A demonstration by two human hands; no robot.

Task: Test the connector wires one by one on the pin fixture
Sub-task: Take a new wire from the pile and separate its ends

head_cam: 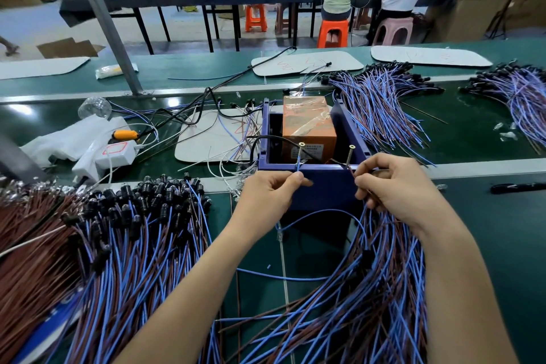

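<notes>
Wires [354, 304] limp, light (kink easily): left hand [267, 192] pinches blue lead [298, 168] near its tip, right hand [390, 183] brown lead [349, 168], at fixture [325, 186] front edge.

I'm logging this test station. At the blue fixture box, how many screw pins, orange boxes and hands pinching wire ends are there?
Screw pins: 2
Orange box: 1
Hands pinching wire ends: 2, left hand and right hand
Total: 5
</notes>
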